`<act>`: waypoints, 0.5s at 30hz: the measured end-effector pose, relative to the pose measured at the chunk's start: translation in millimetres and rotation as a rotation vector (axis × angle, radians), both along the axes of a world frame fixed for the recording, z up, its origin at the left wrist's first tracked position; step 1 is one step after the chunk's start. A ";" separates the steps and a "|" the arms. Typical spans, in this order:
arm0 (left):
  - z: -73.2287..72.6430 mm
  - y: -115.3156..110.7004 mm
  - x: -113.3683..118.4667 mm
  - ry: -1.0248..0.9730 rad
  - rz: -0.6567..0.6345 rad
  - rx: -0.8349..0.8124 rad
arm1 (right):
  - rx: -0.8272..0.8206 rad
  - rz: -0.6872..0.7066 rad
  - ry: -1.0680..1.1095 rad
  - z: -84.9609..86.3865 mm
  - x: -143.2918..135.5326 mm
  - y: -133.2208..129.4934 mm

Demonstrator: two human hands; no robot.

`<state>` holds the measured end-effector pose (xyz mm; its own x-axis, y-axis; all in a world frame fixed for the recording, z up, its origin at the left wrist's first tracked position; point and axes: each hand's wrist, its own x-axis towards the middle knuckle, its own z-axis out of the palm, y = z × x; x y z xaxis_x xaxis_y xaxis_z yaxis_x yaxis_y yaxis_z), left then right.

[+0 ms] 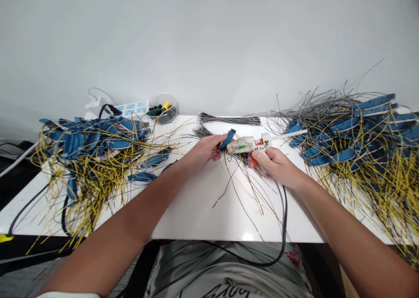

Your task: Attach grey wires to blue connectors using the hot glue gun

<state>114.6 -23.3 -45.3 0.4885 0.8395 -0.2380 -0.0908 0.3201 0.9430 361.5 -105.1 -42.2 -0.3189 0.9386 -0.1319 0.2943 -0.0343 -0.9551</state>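
Note:
Closed around the handle of a white hot glue gun (242,145) is my right hand (273,163). A white glue stick (291,134) juts from the gun's back end toward the right. My left hand (209,149) pinches a small curved blue plastic piece (228,138), with the gun's front end right beside it. Whether the nozzle touches the piece, I cannot tell. Thin black and yellow wires (240,188) hang below the piece over the white table (196,219). The gun's black cord (285,215) drops toward my lap.
On the left lies a heap of blue pieces with yellow and black wires (88,145); a larger heap (353,140) covers the right. Bundled dark wires (229,119) lie at the back. A round container (170,110) with tools and a power strip (132,109) stand back left.

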 end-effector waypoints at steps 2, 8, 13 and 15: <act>-0.5 0.4 -0.3 0.001 -0.008 -0.003 | 0.001 -0.001 0.000 -0.6 0.3 0.1; 0.2 0.3 -0.1 0.016 0.005 -0.005 | 0.011 -0.006 -0.023 -1.1 1.2 -0.4; 2.8 -1.0 0.6 0.013 0.005 -0.008 | -0.014 -0.028 -0.045 -0.1 1.0 -1.8; 3.9 -1.6 1.1 0.010 0.004 -0.004 | -0.009 -0.045 -0.070 -0.4 1.2 -2.6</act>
<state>115.7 -24.9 -41.5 0.4822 0.8406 -0.2465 -0.0825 0.3238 0.9425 362.7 -107.7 -42.5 -0.2657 0.9505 -0.1611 0.3579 -0.0579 -0.9320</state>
